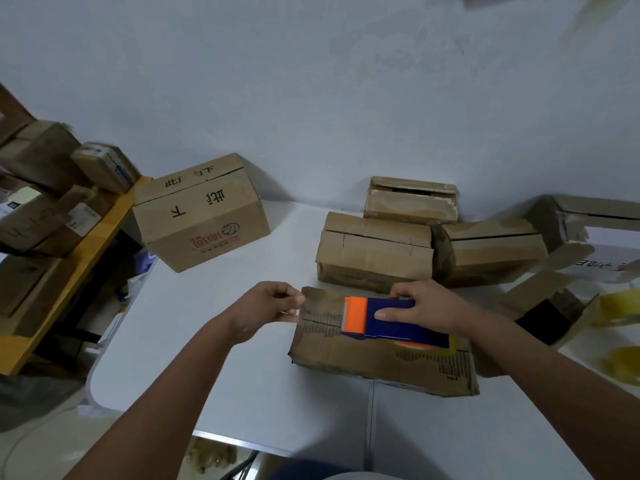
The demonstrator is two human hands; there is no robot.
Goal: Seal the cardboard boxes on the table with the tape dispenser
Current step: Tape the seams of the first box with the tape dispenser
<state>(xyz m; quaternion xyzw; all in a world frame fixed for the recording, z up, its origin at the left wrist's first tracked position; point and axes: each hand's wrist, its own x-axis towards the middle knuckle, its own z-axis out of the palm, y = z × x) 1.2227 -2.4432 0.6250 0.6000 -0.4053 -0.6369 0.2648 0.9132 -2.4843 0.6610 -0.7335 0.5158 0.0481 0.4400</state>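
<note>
Resting flat on the white table (214, 358), a worn, low brown cardboard box (346, 348) lies nearest the person, its top flaps closed with the seam running left to right. On top of it sits a blue tape dispenser with an orange cutter end (388, 320), the orange end pointing left. The right hand (426, 306) grips the dispenser from above, thumb on the near side and fingers curled over the far side. The left hand (266, 306) is at the box's left edge with fingers curled together in a pinch; whether a tape end is between them cannot be told.

Beyond this box stand three more closed brown cartons: a middle carton (374, 254), a smaller carton (410, 200) behind it near the pale wall (311, 81), and a right-hand carton (488, 251) touching the middle one. Their contents are hidden. Further left stands a taller brown carton with black and red print (201, 216), flaps closed, at the table's corner. At the far right an open carton with torn flaps (554, 306) shows a dark interior, and what lies inside cannot be made out. Two yellowish tape rolls (620, 306) lie blurred at the right edge. On the left, a wooden shelf (69, 282) carries stacked parcels (52, 188).
</note>
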